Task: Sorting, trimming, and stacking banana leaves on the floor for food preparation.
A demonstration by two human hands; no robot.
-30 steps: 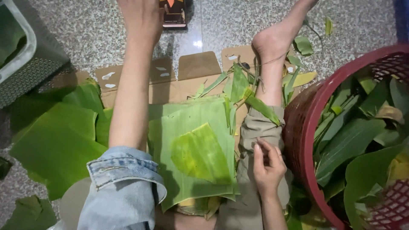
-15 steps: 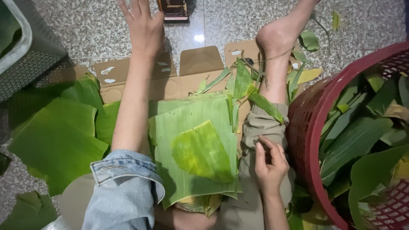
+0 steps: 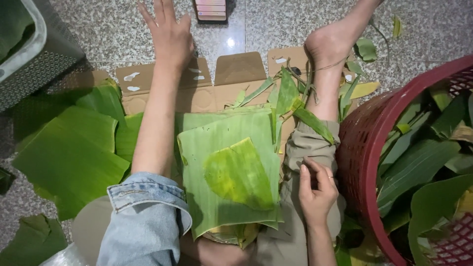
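A person sits on a speckled grey stone floor [image 3: 295, 29], seen from above, legs stretched forward. The left hand [image 3: 170, 37] reaches far out, fingers [image 3: 148, 15] spread apart and empty, hovering over the folded flaps of a flattened brown cardboard sheet [image 3: 231, 79] toward the floor's far edge. A rolled pale blue denim cuff [image 3: 148, 197] sits on that arm. The right hand [image 3: 318, 189] rests on the khaki trouser leg [image 3: 303, 148], fingers loosely together and pinching nothing I can make out.

Between the arms, on the lap and cardboard, lies a neat stack of squared green banana leaf pieces [image 3: 217, 148], ribbed along their length with a matt, waxy look. On top sits a smaller, glossier, yellow-green leaf piece [image 3: 236, 172] with a ragged edge. Larger uncut dark green leaves [image 3: 69, 152] spread toward the floor's left edge. Narrow leaf trimmings [image 3: 305, 116] lie scattered by the bare foot [image 3: 330, 44]. At the right edge stands a round red plastic lattice basket [image 3: 362, 148] full of long leaves [image 3: 423, 162].

To handle this well, I would judge the stack should stay flat and aligned, and leaves be lifted along the ribs, since they likely tear across them easily.
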